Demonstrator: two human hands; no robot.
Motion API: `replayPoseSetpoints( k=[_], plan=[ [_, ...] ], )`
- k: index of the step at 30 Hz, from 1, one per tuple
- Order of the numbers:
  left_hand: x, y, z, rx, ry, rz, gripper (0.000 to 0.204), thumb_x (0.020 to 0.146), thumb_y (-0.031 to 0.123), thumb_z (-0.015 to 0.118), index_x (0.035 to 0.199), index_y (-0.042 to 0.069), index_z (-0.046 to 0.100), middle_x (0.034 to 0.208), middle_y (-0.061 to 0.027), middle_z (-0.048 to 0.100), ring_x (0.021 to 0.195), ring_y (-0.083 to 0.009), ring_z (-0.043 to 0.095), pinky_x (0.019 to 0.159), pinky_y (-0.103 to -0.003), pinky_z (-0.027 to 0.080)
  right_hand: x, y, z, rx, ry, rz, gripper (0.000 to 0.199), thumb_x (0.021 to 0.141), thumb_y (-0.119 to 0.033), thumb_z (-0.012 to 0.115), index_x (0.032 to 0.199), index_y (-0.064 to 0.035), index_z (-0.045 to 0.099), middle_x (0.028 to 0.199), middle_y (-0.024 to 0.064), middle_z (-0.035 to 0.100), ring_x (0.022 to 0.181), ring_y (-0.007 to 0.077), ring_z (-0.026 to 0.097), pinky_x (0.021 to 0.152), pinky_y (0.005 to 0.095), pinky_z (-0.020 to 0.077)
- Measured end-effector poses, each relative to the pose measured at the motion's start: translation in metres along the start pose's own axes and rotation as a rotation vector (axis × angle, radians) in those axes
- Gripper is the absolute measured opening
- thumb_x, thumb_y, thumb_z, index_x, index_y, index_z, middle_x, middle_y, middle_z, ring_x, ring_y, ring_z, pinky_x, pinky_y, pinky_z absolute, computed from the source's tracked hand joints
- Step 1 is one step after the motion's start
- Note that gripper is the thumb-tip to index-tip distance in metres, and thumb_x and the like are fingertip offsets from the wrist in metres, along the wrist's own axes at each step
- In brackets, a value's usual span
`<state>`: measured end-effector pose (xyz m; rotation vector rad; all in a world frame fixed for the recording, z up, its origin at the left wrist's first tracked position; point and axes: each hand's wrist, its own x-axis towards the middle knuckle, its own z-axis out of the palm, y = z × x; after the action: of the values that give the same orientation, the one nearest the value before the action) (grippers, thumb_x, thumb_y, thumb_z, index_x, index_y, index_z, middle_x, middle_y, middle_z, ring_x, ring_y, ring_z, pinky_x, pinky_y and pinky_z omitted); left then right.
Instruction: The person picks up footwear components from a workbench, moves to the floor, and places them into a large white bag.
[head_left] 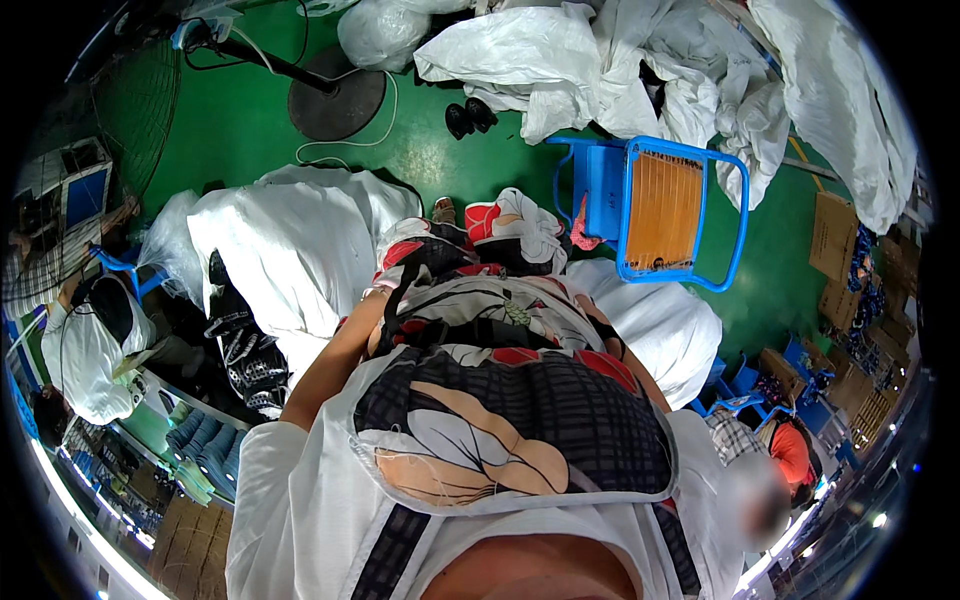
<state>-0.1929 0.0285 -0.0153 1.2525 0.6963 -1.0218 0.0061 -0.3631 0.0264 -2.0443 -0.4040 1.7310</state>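
Observation:
Both my arms reach away from me along the sides of my patterned apron (510,430), which is dark checked with red, white and tan shapes. My left forearm (335,350) ends beside bunched patterned cloth (470,300) over my lap. The apron and cloth hide the fingers of my left hand. On the other side, my right forearm (645,375) runs along the apron's edge, and my right hand is hidden too. What either hand touches or holds cannot be made out. Just left of my legs is a large white cloth-covered pile (310,240).
A blue chair (685,210) with a slatted wooden part is at the far right. White sacks (620,70) heap at the back. A round fan base (335,95) with a cable is back left. Dark shoes (245,350) lie left; a person in red (790,455) is right.

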Motion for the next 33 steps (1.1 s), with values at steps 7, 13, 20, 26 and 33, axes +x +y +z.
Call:
replayPoseSetpoints(
  k=[7, 13, 20, 26, 33],
  plan=[
    [0.036, 0.013, -0.003, -0.080, -0.018, -0.075, 0.037, 0.082, 0.027, 0.057, 0.110, 0.004, 0.061, 0.104, -0.0182, 0.064, 0.101, -0.0267, 0.062, 0.086, -0.035, 0.046, 0.037, -0.029, -0.066, -0.036, -0.247, -0.062, 0.024, 0.080, -0.026, 0.056, 0.095, -0.0097, 0.065, 0.089, 0.0174, 0.066, 0.082, 0.0327, 0.064, 0.069, 0.0400, 0.0502],
    [0.056, 0.043, 0.018, 0.434, -0.198, -0.036, 0.034, 0.079, 0.024, 0.058, 0.106, 0.004, 0.064, 0.100, -0.0179, 0.067, 0.098, -0.0256, 0.063, 0.082, -0.036, 0.048, 0.103, -0.056, -0.099, -0.168, -0.476, -0.140, 0.021, 0.079, -0.023, 0.056, 0.092, -0.0094, 0.065, 0.086, 0.0168, 0.066, 0.080, 0.0316, 0.065, 0.067, 0.0395, 0.0508],
    [0.153, 0.123, -0.050, 0.912, -0.112, 0.228, 0.030, 0.085, 0.026, 0.051, 0.109, 0.012, 0.064, 0.100, -0.0162, 0.063, 0.098, -0.0339, 0.060, 0.082, -0.038, 0.048, 0.259, -0.088, -0.139, -0.509, -0.532, -0.172, 0.017, 0.077, -0.020, 0.057, 0.087, -0.0090, 0.066, 0.083, 0.0162, 0.067, 0.078, 0.0304, 0.065, 0.066, 0.0388, 0.0515],
    [0.321, 0.181, -0.143, 1.122, 0.269, 0.118, 0.044, 0.085, 0.025, 0.059, 0.128, 0.016, 0.052, 0.128, -0.0138, 0.049, 0.112, -0.0330, 0.053, 0.091, -0.040, 0.048, 0.491, -0.047, -0.183, -0.879, 0.167, -0.179, 0.020, 0.077, -0.011, 0.054, 0.085, -0.0031, 0.072, 0.096, 0.0182, 0.068, 0.089, 0.0337, 0.066, 0.076, 0.0421, 0.0531],
    [0.510, 0.150, -0.169, 1.302, 0.312, 0.310, 0.061, 0.083, 0.023, 0.064, 0.139, 0.022, 0.040, 0.149, -0.0065, 0.028, 0.117, -0.0357, 0.050, 0.094, -0.041, 0.048, 0.637, -0.003, -0.228, -0.747, 0.067, -0.053, 0.055, 0.072, -0.046, 0.065, 0.101, 0.0018, 0.068, 0.099, 0.0235, 0.066, 0.093, 0.0346, 0.064, 0.081, 0.0395, 0.0497]
  ],
)
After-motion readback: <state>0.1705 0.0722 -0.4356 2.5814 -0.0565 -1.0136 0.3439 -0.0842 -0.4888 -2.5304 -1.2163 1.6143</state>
